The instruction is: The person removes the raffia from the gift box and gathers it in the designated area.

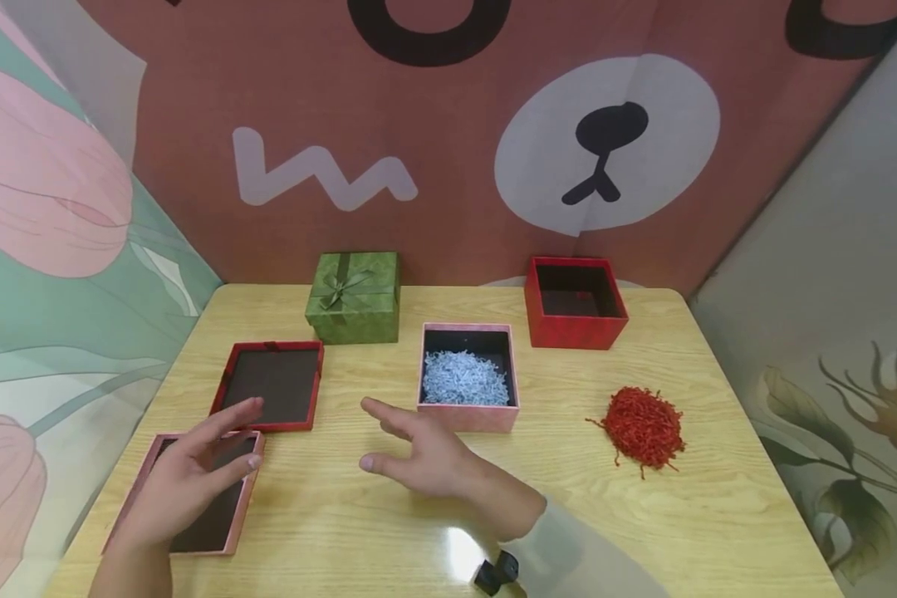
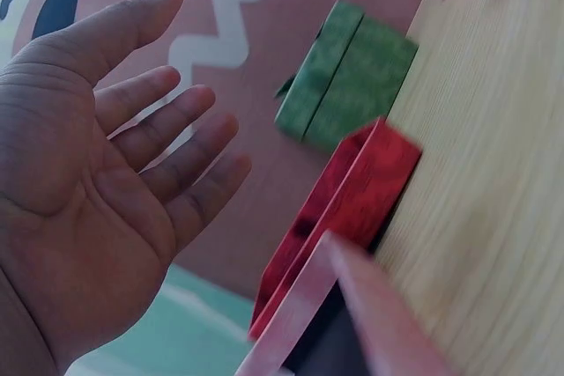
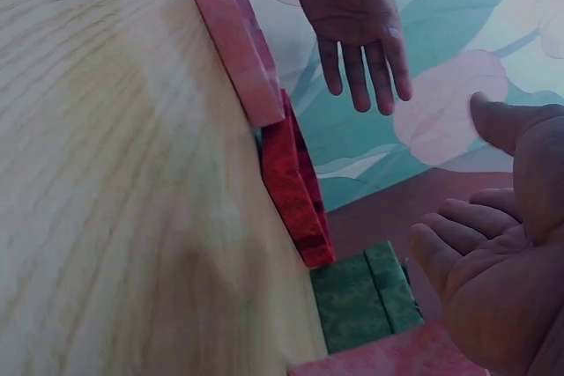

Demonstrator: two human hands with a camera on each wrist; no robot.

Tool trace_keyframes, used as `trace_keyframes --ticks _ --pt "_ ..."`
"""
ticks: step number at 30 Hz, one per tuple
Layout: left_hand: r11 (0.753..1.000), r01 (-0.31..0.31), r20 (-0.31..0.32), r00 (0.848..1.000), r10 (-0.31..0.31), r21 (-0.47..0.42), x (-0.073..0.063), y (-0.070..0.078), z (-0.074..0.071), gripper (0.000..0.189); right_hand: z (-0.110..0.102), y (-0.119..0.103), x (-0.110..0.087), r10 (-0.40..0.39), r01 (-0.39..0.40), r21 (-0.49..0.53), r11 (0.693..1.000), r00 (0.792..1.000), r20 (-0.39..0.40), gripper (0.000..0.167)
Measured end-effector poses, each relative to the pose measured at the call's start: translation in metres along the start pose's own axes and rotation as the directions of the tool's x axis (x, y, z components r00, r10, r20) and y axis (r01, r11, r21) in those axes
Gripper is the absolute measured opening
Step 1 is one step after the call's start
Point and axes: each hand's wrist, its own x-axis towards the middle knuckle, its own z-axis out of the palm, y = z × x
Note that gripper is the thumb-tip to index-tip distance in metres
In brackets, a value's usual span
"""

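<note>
Above the pink box lid [image 1: 245,507] at the table's left front, my left hand [image 1: 183,486] hovers with its fingers extended and nothing in it. The red box lid [image 1: 276,386] lies just beyond, inside up. My right hand [image 1: 433,457] is also bare, held over the table in front of the pink box [image 1: 467,419], palm turned toward the left hand. Blue shredded paper [image 1: 463,379] fills the lower part of that box. In the left wrist view, the left hand [image 2: 115,165] shows a bare palm with relaxed fingers.
A green gift box [image 1: 355,311] with a bow stands closed at the back left. At the back right is an open red box [image 1: 577,328]. A heap of red shredded paper [image 1: 645,428] lies on the wooden table [image 1: 568,515] at the right. Printed cloth walls [image 1: 448,124] surround the table.
</note>
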Motion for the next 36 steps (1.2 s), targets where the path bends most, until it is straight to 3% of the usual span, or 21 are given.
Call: trace_keyframes --ticks 5,13,18,22,29,36 --pt "1.000 0.010 0.022 1.000 -0.009 -0.015 0.017 0.003 0.018 0.070 -0.016 -0.004 -0.011 0.005 -0.003 0.037 0.999 0.998 -0.055 0.073" --pt "0.993 -0.030 0.061 0.997 0.036 -0.110 0.045 0.013 0.049 0.071 -0.042 -0.008 -0.020 -0.079 0.071 -0.044 0.996 0.979 -0.187 0.072" --pt "0.987 -0.057 0.092 0.993 0.071 -0.153 0.062 0.019 0.071 0.071 -0.061 -0.006 -0.023 -0.109 0.104 -0.034 0.994 0.968 -0.224 0.073" --pt "0.984 -0.068 0.122 0.989 0.089 -0.166 0.075 0.025 0.084 0.072 -0.076 -0.004 -0.025 -0.066 0.061 -0.029 0.998 0.967 -0.245 0.075" --pt "0.986 -0.050 0.153 0.985 0.075 -0.161 0.101 0.035 0.102 0.072 -0.098 0.000 -0.026 -0.068 0.018 -0.176 0.984 0.957 -0.283 0.077" --pt "0.980 0.024 0.194 0.981 0.015 -0.197 0.120 0.038 0.120 0.071 -0.110 -0.002 -0.024 0.061 -0.150 -0.323 0.934 0.961 -0.271 0.085"
